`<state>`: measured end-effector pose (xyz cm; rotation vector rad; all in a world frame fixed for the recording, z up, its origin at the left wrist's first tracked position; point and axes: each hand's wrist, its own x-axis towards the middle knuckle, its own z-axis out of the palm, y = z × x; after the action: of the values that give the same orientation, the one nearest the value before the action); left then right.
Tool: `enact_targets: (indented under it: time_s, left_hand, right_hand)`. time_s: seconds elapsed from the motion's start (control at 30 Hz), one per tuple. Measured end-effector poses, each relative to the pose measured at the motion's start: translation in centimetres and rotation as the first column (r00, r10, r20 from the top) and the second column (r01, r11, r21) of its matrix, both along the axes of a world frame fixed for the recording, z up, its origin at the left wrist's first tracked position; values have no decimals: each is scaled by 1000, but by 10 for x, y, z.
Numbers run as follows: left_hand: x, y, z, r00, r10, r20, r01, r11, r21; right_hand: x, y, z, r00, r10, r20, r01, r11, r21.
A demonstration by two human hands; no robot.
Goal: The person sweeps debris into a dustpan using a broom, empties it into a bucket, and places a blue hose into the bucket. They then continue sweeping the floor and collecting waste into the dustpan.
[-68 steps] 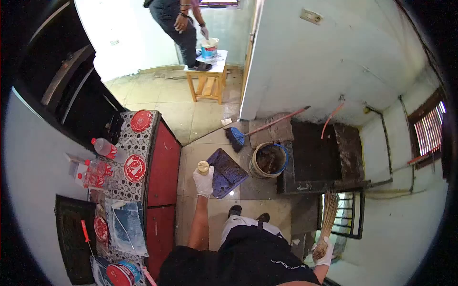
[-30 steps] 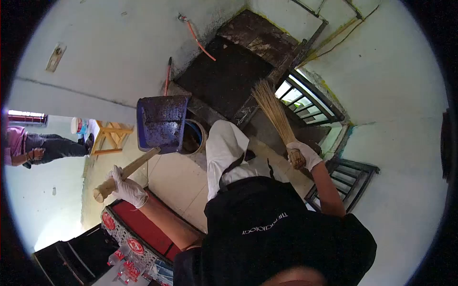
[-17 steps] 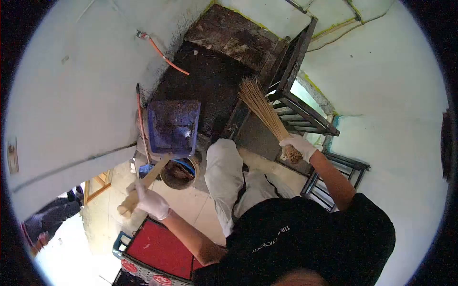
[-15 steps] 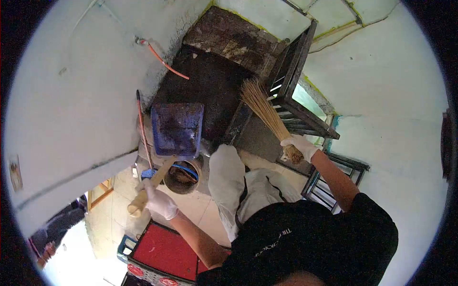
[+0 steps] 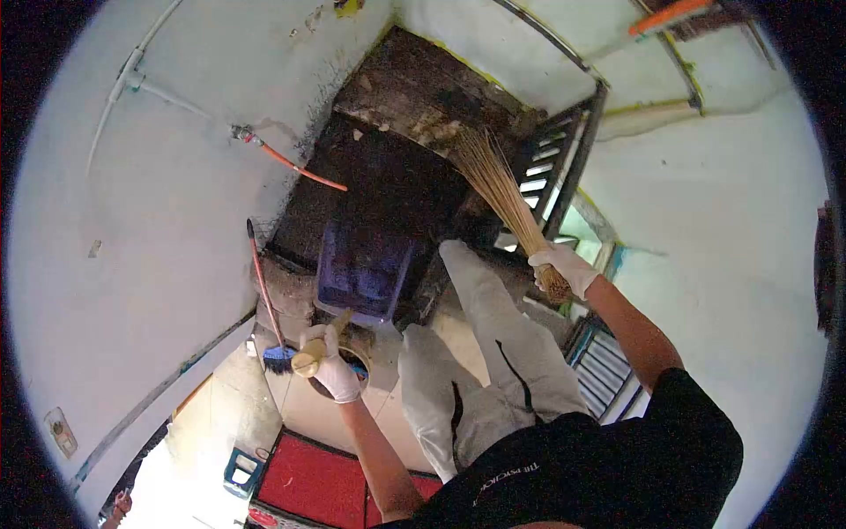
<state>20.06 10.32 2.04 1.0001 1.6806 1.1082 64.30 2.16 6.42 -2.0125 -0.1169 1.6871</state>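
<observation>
My right hand [image 5: 567, 269], in a white glove, is closed round the bound end of a stick broom [image 5: 500, 189]. Its thin bristles fan out over a dark, dirty raised floor [image 5: 388, 167]. My left hand [image 5: 331, 366], gloved too, grips a thick pale wooden handle that runs to the near rim of a blue plastic dustpan [image 5: 390, 310]. The dustpan lies at the near edge of the dark floor, its inside in shadow. Partly hidden behind my left hand stands a round bucket [image 5: 363, 339] with something dark in it.
A long-handled broom with blue bristles [image 5: 278, 358] leans at the left wall. An orange hose [image 5: 304, 172] hangs from a tap. Dark slatted metal railing [image 5: 577, 159] stands to the right. A red-topped crate-like object [image 5: 310, 463] and a small teal stool [image 5: 241, 473] are behind my left arm.
The view has shifted. My right hand has carried the stick broom farther forward over the dark floor. My left hand and the dustpan have moved right, and my right leg now reaches forward.
</observation>
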Motion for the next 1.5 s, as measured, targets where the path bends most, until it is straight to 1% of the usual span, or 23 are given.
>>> enact_targets:
  time_s: [0.07, 0.1, 0.17, 0.3, 0.37, 0.43, 0.5, 0.57, 0.63, 0.67, 0.77, 0.83, 0.9, 0.97, 1.03, 1.1, 1.13, 1.2, 1.23, 1.3, 1.37, 1.43, 1.5]
  left_hand:
    - [32, 19, -2, 997, -79, 28, 80, 996, -33]
    - [32, 22, -41, 993, -98, 61, 101, 994, -40]
    - [73, 41, -55, 1000, 17, 9, -16, 1000, -22]
    - [106, 52, -122, 997, 36, -74, -44, 993, -111]
    - [121, 54, -142, 997, 67, -43, -71, 993, -94]
    - [142, 70, -157, 992, 117, -48, -123, 982, -146]
    - [154, 84, -199, 980, 55, -190, -89, 980, -176]
    - [179, 109, -195, 990, 48, -131, -69, 985, -160]
    - [189, 121, -217, 996, 80, -39, -83, 994, -70]
    - [200, 135, -232, 996, 81, -46, -84, 994, -73]
    - [213, 161, -246, 1000, -14, -26, 11, 995, -101]
    - [217, 174, -267, 1000, -19, -10, 18, 996, -85]
    - [221, 184, -294, 999, -34, 33, 35, 998, -48]
    - [218, 191, -316, 994, -44, 98, 51, 997, -66]
    - [223, 198, -324, 980, 3, 197, 17, 995, -100]
    - [225, 205, -334, 994, -65, 84, 68, 997, -35]
    - [226, 207, -334, 998, -52, 25, 53, 997, -56]
    - [225, 210, -334, 999, -14, 47, 19, 994, -108]
    - [224, 210, -331, 997, 13, 78, -1, 989, -149]
    - [226, 210, -319, 994, 52, 97, -34, 983, -180]
    - [230, 212, -300, 997, 62, 36, -58, 995, -83]
    - [230, 210, -293, 995, 85, 60, -80, 993, -89]
    - [233, 207, -287, 990, 111, 85, -103, 990, -99]
  right_hand:
    - [28, 38, -25, 1000, 21, -22, -20, 1000, 18]
    - [42, 55, -44, 999, 36, -32, -36, 999, 5]
    - [72, 84, -88, 992, 74, 99, -80, 995, 64]
    - [132, 158, -135, 971, 183, 152, -193, 979, 58]
    - [157, 196, -151, 820, 366, 439, -479, 860, 177]
    - [195, 248, -208, 609, 395, 688, -654, 741, 153]
    - [237, 351, -251, 467, 528, 709, -712, 701, -53]
    - [258, 406, -305, 184, 450, 874, -740, 648, -177]
    - [247, 453, -277, 417, 698, 582, -680, 665, -309]
    - [262, 470, -317, 172, 749, 640, -747, 522, -410]
    - [245, 433, -343, 291, 845, 449, -769, 486, -416]
    - [238, 375, -339, 344, 774, 531, -825, 519, -223]
    - [227, 328, -312, 172, 867, 468, -835, 381, -398]
    - [227, 289, -277, 267, 858, 439, -808, 447, -383]
    - [224, 264, -242, 261, 787, 559, -793, 505, -342]
    - [231, 248, -232, 218, 731, 646, -781, 528, -334]
    - [218, 262, -206, 272, 730, 627, -755, 566, -332]
    - [205, 289, -193, 286, 724, 628, -748, 579, -326]
    - [204, 301, -197, 303, 707, 639, -729, 604, -322]
    - [207, 335, -229, 230, 692, 685, -791, 543, -283]
    - [198, 381, -263, 238, 707, 666, -830, 504, -238]
    - [181, 404, -309, 254, 720, 647, -844, 491, -215]
    - [162, 411, -338, 115, 823, 557, -863, 360, -354]
